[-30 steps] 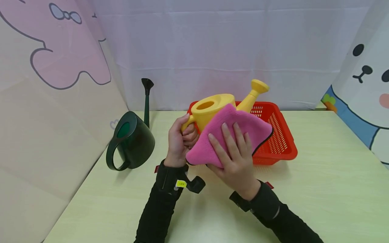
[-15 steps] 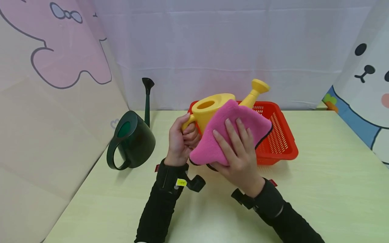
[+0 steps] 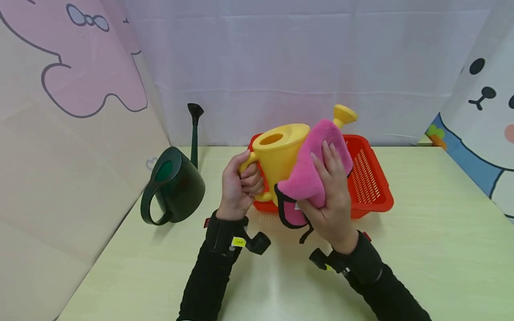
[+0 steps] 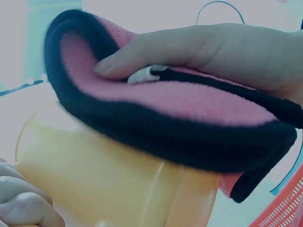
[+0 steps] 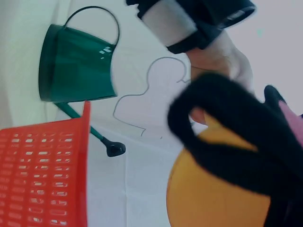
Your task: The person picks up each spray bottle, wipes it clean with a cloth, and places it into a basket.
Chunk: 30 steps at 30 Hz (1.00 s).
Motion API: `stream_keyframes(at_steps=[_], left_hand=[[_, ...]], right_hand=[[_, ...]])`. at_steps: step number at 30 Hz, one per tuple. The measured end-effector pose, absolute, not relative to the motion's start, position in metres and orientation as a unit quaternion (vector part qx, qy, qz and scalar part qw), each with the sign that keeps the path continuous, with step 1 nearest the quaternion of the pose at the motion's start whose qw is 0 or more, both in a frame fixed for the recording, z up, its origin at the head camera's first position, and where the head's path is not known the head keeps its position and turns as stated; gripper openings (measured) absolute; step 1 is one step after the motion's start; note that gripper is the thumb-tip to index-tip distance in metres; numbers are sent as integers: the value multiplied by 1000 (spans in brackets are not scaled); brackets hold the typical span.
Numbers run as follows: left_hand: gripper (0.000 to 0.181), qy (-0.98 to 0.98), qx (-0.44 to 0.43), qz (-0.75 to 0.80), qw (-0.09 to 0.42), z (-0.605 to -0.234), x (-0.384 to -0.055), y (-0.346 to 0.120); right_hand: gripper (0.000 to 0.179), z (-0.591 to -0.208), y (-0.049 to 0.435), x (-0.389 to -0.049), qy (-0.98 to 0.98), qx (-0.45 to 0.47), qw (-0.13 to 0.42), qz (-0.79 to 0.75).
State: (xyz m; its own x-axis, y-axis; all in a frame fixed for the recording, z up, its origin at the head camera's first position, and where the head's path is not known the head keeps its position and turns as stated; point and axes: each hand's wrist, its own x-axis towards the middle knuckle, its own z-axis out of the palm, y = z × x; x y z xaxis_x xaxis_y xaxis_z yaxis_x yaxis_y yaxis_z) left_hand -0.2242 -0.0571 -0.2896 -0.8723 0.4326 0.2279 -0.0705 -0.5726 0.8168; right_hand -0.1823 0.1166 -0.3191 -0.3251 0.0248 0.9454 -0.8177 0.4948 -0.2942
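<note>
In the head view my left hand (image 3: 238, 189) grips the handle of a yellow watering can (image 3: 277, 154), raised in front of a red basket. My right hand (image 3: 334, 200) holds a pink cloth (image 3: 309, 174) with black edging against the can's right side, covering most of the spout. Its fingers lie along the cloth, while the left wrist view shows the thumb (image 4: 123, 61) tucked into the folded cloth (image 4: 189, 104). Below that fold shows the can's yellow body (image 4: 94, 165). The right wrist view catches the can's rounded base (image 5: 213, 189) behind a blurred black edge.
A dark green watering can (image 3: 184, 191) stands on the table's left, its spout toward the back curtain (image 3: 257, 58). The red perforated basket (image 3: 379, 203) sits behind the yellow can. Pale table surface (image 3: 433, 249) extends to the right and front.
My right hand and the cloth have moved right and up along the can toward its spout. The cloth has folded, baring more of the yellow body. My left hand stays about where it was.
</note>
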Motion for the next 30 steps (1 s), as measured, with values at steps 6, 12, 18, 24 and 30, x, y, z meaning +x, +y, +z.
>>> stream_keyframes(at_steps=[6, 12, 18, 24, 30], left_hand=[[49, 446, 204, 861, 133, -291, -224, -55], [48, 432, 207, 869, 122, -292, -224, -54], [47, 420, 209, 874, 125, -290, -224, -53], [47, 409, 184, 881, 153, -289, -223, -54], [47, 397, 184, 884, 166, -289, -223, -54]], right_hand=[[55, -324, 109, -181, -718, 266, 554, 327], [53, -328, 104, -179, -732, 272, 574, 247], [52, -331, 99, -176, -737, 279, 594, 160], [48, -333, 94, -173, -744, 292, 593, 95], [46, -333, 94, -172, -746, 302, 585, 98]])
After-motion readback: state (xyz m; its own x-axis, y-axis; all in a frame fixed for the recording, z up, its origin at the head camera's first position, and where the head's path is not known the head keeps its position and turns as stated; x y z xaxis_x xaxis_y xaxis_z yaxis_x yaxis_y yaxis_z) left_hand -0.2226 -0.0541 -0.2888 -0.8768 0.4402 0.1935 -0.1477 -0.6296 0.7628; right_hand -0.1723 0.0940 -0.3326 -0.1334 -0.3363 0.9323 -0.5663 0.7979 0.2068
